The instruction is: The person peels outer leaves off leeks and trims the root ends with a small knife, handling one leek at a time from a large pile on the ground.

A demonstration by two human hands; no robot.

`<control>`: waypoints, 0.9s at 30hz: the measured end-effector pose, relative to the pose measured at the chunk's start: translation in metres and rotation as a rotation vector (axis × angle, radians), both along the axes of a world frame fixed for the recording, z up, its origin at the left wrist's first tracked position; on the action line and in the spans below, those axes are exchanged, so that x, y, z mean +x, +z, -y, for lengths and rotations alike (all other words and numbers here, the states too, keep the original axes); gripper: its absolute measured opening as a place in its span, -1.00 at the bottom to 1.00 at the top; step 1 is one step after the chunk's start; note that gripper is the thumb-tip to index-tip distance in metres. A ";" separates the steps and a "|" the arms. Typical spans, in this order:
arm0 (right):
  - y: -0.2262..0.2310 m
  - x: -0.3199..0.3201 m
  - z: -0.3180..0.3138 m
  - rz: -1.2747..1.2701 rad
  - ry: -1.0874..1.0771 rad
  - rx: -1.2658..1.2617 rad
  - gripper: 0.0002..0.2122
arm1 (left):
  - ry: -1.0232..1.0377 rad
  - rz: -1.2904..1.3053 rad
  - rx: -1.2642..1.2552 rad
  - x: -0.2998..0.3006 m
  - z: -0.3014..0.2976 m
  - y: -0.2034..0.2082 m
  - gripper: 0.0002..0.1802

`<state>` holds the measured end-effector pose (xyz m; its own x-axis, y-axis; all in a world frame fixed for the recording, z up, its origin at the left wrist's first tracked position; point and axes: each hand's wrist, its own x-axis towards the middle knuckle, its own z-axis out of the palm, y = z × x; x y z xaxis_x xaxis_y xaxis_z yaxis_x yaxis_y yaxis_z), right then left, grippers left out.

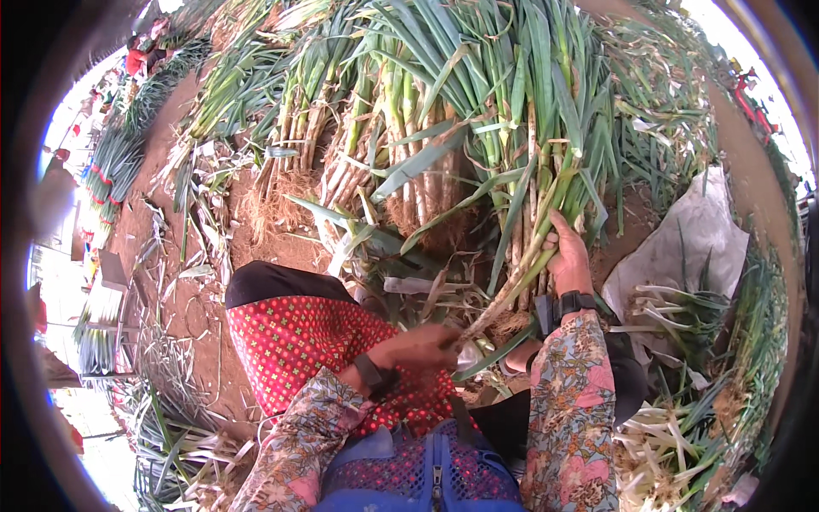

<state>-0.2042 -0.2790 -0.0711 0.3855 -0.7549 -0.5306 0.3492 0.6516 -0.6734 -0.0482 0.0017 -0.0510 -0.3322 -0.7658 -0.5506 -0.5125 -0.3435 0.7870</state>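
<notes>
My right hand (569,256) is closed around the stem of a long green onion (514,286), which slants down to the left. Its pale root end reaches my left hand (426,346), which hovers over my red patterned lap. That hand is blurred, and its fingers cannot be made out clearly. Just beyond both hands stands a large heap of unpeeled green onions (418,162), with dry outer leaves and brown roots at the base. Long green leaves fan out above my right hand, overlapping the stalk's upper part.
Peeled white-stemmed onions (670,444) lie at lower right, near a white sack (682,235). Another onion pile (183,456) sits at lower left. Leaf scraps (192,273) litter the brown soil. Tied bundles (119,171) and a person in red (136,60) appear at far left.
</notes>
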 end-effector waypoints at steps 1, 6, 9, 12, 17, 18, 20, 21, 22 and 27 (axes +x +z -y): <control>0.010 0.005 -0.002 0.004 0.059 -0.036 -0.80 | 0.116 -0.105 -0.145 0.002 0.001 -0.012 -0.59; 0.075 0.020 -0.025 -0.024 0.213 -0.150 -0.80 | 0.439 -0.328 -0.655 0.005 0.069 -0.017 -0.61; 0.112 0.023 -0.053 -0.026 0.281 -0.236 -0.81 | 0.603 -0.421 -0.756 -0.005 0.115 0.034 -0.63; 0.131 0.016 -0.062 -0.046 0.321 -0.255 -0.79 | 0.653 -0.345 -0.833 -0.013 0.121 0.056 -0.67; 0.133 0.011 -0.068 -0.015 0.224 -0.376 -0.69 | 0.652 0.207 -1.057 -0.030 0.110 0.068 -0.80; 0.132 0.011 -0.070 -0.039 0.196 -0.370 -0.67 | 0.652 0.210 -1.055 -0.029 0.110 0.065 -0.80; 0.131 0.014 -0.073 -0.091 0.196 -0.364 -0.63 | 0.570 0.284 -1.054 -0.027 0.107 0.062 -0.82; 0.129 0.016 -0.075 -0.150 0.108 -0.466 -0.63 | 0.565 0.280 -1.051 -0.027 0.106 0.062 -0.82; 0.126 0.016 -0.074 -0.210 0.018 -0.568 -0.63 | 0.552 0.269 -1.062 -0.028 0.103 0.062 -0.85; 0.139 -0.012 -0.041 -0.295 -0.169 -0.614 -0.68 | 0.855 0.081 -0.934 -0.007 0.076 0.034 -0.91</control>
